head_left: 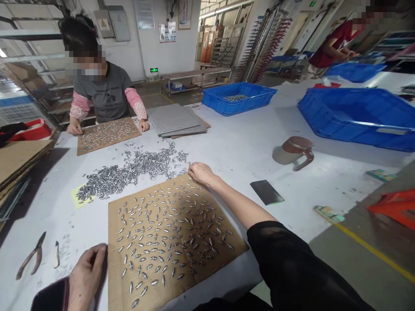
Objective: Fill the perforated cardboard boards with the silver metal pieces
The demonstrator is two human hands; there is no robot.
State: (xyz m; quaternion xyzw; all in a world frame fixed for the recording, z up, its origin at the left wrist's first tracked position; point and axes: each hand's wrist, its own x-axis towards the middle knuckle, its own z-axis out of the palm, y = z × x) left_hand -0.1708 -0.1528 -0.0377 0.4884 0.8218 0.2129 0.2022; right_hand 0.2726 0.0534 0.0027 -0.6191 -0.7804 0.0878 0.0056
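A brown cardboard sheet (113,276) lies in front of me, covered with rows of small silver spindle-shaped metal pieces (164,280). My left hand (86,274) is closed at its near left edge, thumb and fingers pressed together on the border. Across the sheet, my right hand (201,173) is closed at the far right corner; its fingertips are partly hidden. Just beyond the sheet spreads a loose heap of the same metal pieces (113,179), partly over a yellow paper (76,199). A dark phone (48,298) sits beside my left wrist.
Pliers (37,255) and a small white-handled tool (56,255) lie at left. A co-worker (110,93) handles another filled sheet (110,134) opposite. Grey sheets (175,119), blue bins (238,99), a mug (295,151) and a dark flat piece (266,192) stand or lie on the table.
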